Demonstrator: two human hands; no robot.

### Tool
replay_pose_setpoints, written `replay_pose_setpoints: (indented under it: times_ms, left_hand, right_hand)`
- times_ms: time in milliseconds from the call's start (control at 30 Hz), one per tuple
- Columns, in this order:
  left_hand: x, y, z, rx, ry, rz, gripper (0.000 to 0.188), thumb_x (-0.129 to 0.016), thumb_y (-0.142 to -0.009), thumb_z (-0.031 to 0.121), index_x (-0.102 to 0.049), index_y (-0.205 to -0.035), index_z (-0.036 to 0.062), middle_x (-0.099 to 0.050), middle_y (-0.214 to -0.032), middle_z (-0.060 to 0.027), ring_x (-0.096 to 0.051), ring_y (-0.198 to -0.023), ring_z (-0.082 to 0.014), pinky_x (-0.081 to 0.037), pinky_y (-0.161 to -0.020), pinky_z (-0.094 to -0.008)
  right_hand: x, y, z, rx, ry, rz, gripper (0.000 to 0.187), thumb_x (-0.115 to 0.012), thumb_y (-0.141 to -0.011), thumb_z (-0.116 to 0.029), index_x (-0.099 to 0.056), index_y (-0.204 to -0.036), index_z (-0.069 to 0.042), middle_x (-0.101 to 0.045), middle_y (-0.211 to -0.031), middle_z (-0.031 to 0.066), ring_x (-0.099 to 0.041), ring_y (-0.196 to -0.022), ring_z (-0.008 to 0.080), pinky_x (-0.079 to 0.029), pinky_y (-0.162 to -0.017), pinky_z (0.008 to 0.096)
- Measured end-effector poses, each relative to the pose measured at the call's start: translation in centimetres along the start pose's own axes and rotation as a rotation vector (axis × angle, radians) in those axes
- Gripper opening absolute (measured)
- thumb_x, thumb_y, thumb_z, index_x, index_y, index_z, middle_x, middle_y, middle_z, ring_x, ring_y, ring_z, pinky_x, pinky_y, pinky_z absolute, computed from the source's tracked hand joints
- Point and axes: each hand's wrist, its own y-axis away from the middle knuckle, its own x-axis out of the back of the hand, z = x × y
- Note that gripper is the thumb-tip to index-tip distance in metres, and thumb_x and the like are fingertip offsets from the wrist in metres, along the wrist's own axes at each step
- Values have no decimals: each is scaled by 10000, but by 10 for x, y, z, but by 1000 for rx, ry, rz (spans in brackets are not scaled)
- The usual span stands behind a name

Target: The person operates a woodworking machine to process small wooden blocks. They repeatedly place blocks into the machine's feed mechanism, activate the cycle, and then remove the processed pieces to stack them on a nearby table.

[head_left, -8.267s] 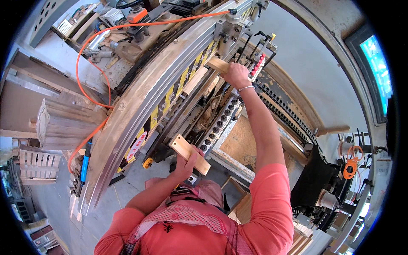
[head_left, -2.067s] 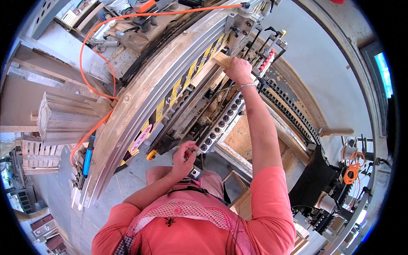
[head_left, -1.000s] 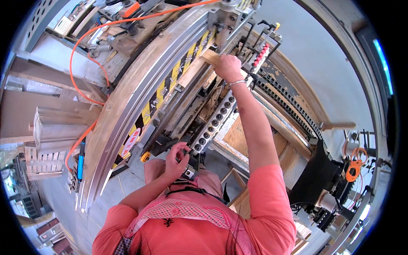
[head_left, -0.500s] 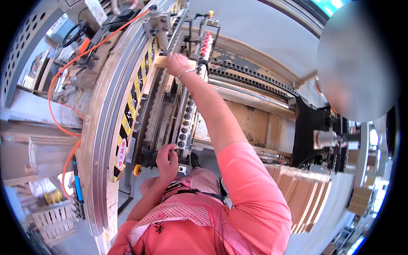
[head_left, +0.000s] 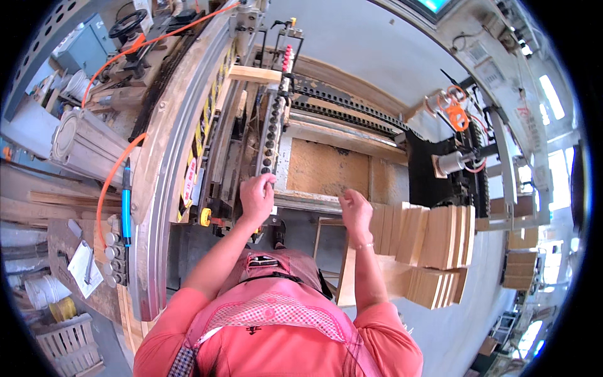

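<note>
From where the person stands, the long metal machine (head_left: 166, 169) fills everything from about 10 to 1 o'clock, its silver rails running away ahead. Between 2 and 3 o'clock I see pale wooden boards (head_left: 440, 232) stacked in two rows. Toward 1 o'clock there's a worn brown panel (head_left: 330, 166) set in the machine's frame. The wooden block (head_left: 254, 74) lies flat across the far rails, close to 12 o'clock, well beyond both hands. The right hand (head_left: 355, 213), between 1 and 2 o'clock, is curled inward near the boards; the left hand (head_left: 256, 196), just short of 12, has its fingers bent beside the row of black knobs (head_left: 271, 135). Whether either hand pinches anything, I can't tell.
</note>
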Motion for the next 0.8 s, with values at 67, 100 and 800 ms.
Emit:
replay_pose_setpoints:
  times_ms: [67,100,800]
  left_hand:
    - [-4,1,-3,29,62,-13,167,-557,-752,6,-599,-894,85,-641,-799,-30,-580,-679,-210,-430,-659,-341]
    - [-5,2,-2,62,55,-41,180,-552,-741,18,-596,-897,95,-638,-807,-29,-578,-725,-227,-410,-677,-362]
    - [-4,1,-5,190,152,-67,202,-551,-758,11,-610,-941,74,-652,-833,-37,-581,-713,-179,-439,-712,-324]
  right_hand:
    - [32,29,17,-80,62,48,208,-687,-715,-136,-623,-896,-57,-626,-746,97,-617,-672,255,-491,-620,348]
    - [48,38,20,-102,125,56,179,-684,-721,-139,-611,-866,-64,-614,-736,84,-604,-669,253,-482,-613,358]
    - [169,51,83,-612,770,-17,491,-656,-713,-475,-665,-733,16,-647,-786,214,-638,-782,351,-510,-713,422]
